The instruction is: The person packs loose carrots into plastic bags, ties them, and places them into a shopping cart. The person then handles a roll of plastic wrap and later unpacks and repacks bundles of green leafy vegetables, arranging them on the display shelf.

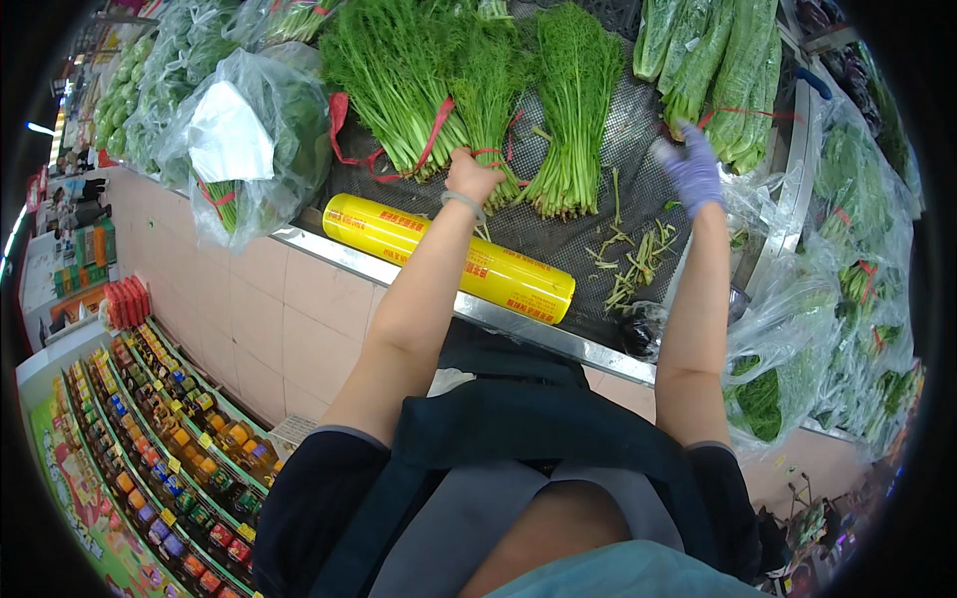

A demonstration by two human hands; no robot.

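Observation:
My bare left hand (472, 178) grips the stem end of the middle bunch of feathery dill-like greens (487, 97), beside its red tie. Another such bunch, a larger one (396, 90), lies to its left with a loose red ribbon (340, 131). A third feathery bunch (574, 112) is spread to its right. My right hand (691, 170), in a thin purple glove, is slightly blurred, with fingers apart at the base of the leafy lettuce bunches (736, 90); whether it touches them I cannot tell. Below my left wrist lies a yellow-wrapped roll (448, 258) bearing writing.
Cut stem scraps (643, 265) litter the dark textured mat (557, 235). A metal edge (336, 254) borders the stand in front of me. Bagged greens (288, 142) sit at left, more plastic-bagged greens (785, 359) at right. Shelves of jars (172, 441) stand lower left.

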